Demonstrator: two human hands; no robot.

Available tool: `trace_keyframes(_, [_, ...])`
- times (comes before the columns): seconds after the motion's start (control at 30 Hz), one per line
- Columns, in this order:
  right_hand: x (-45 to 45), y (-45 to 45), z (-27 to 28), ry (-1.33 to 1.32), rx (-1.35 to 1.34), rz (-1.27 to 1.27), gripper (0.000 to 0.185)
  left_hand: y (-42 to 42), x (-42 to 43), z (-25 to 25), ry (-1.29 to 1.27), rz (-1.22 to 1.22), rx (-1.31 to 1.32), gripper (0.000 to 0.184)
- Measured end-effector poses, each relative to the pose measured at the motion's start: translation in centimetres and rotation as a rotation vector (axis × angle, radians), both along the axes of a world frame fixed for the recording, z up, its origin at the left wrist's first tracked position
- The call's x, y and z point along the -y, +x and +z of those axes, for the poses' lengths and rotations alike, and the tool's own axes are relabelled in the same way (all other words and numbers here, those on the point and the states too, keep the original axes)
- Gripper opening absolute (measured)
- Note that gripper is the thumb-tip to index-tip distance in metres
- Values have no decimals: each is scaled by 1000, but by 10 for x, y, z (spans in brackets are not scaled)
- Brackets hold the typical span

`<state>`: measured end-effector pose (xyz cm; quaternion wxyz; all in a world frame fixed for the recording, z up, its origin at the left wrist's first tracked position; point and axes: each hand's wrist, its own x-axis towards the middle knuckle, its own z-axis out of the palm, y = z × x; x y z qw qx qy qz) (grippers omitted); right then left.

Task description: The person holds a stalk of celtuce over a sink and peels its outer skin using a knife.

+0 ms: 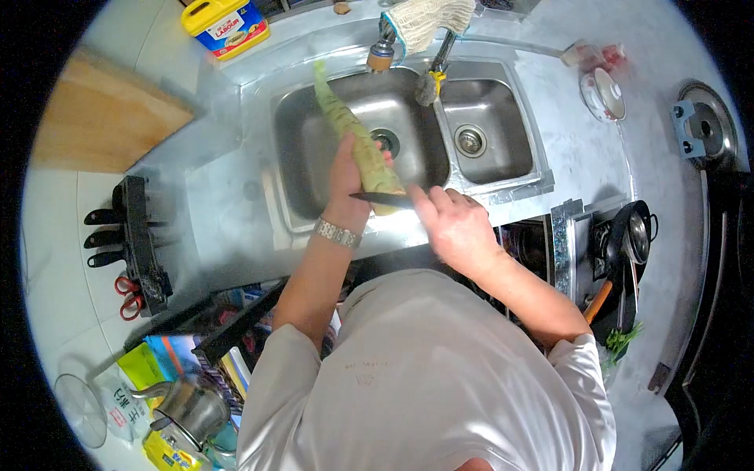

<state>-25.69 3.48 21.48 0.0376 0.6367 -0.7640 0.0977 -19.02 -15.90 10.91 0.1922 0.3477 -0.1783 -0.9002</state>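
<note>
My left hand (347, 177) is wrapped around a long, tapering, pale-green celtuce stem (345, 118) with darker scar marks along it. Its narrow tip points away from me over the large sink basin (302, 173), and the thick end is close to my body. In my right hand (455, 228) is a knife (381, 199), its dark blade lying across the thick end of the celtuce near my left wrist. The fist of my right hand hides the knife's handle.
Beyond the sink are a faucet (381, 56), a draped cloth (430, 23) and a yellow-blue jug (228, 30). A smaller basin (495, 153) adjoins on the right. A knife rack (141, 235) hangs left; a wok (628, 243) and lidded pot (603, 94) stand right.
</note>
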Motion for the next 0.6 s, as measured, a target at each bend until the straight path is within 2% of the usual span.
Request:
trace_keyframes(0.13, [6,0,3,12,-12,-52,46,-9,-2,11,59,61,32,42])
trace_keyframes(0.2, [8,0,2,25,-17,-96,44,-11,-2,15,-24,98,57,48])
trace_keyframes(0.43, [13,-3,-2,1,0,-108,41,-8,3,5,-39,116,31,49])
trace_keyframes(0.6, [16,-26,-10,-46,-6,109,42,-6,4,13,-77,51,79,47])
